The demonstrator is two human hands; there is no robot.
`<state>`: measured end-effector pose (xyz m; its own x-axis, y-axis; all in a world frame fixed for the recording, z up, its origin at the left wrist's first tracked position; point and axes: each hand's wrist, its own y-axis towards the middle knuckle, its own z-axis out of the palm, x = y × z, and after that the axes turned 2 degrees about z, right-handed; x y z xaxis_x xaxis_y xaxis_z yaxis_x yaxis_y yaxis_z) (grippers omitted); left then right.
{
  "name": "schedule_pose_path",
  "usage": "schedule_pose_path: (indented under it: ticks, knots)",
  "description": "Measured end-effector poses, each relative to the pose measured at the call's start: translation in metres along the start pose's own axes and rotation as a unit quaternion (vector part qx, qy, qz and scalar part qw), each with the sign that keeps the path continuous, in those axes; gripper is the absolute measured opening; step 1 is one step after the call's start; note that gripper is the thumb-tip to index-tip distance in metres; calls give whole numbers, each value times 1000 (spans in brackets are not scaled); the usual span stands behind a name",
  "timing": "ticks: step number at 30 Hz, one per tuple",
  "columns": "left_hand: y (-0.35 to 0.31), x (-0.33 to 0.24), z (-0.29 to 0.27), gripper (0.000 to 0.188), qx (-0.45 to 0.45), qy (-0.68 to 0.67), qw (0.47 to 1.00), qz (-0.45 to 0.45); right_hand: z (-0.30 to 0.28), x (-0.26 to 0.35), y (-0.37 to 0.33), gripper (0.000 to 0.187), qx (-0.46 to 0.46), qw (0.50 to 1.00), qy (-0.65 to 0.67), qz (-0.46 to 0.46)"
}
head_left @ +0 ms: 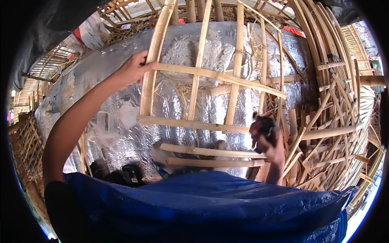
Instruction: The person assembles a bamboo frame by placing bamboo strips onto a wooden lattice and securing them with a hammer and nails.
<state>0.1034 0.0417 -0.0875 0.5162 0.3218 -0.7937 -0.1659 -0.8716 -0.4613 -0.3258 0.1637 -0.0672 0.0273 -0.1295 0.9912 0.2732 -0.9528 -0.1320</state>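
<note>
My left hand (135, 71) pinches the left end of a bamboo crosspiece (219, 75) where it lies over a thick upright bamboo slat (158, 36). Several slats run away from me beneath that crosspiece, and a nearer crosspiece (182, 122) spans their near ends. Toward the right end of this nearer piece, my right hand (271, 141) is closed around a dark tool (265, 128), smeared by motion, so its kind is unclear. Two loose bamboo strips (214, 152) lie side by side close to my lap, their right ends near my right wrist.
A silvery foil-like sheet (121, 141) covers the ground under the frame. On the right, bamboo strips (332, 141) are heaped beside long bent slats (320, 32). A black device (131, 174) sits at lower left. Blue cloth (202, 194) covers my lap.
</note>
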Motion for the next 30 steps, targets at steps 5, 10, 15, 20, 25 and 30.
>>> schedule_pose_path:
  ticks: [5,10,15,20,25,30]
  knots:
    - [-5,5,1,32,-6,-27,1000,-10,-90,2,56,32,-261,910,-277,163]
    - [-3,10,-3,39,-10,-2,999,-37,-149,-53,89,38,-221,886,-376,154]
    - [11,21,-1,32,-7,-18,999,33,-195,-85,76,29,-236,920,-235,204]
    - [6,14,-1,32,-3,-22,999,31,-210,-43,62,32,-240,930,-187,205]
    - [24,-16,18,45,13,30,998,53,-255,16,39,45,-283,916,-261,113]
    - [56,-33,24,60,-22,290,946,143,-265,29,42,45,-317,869,-345,161]
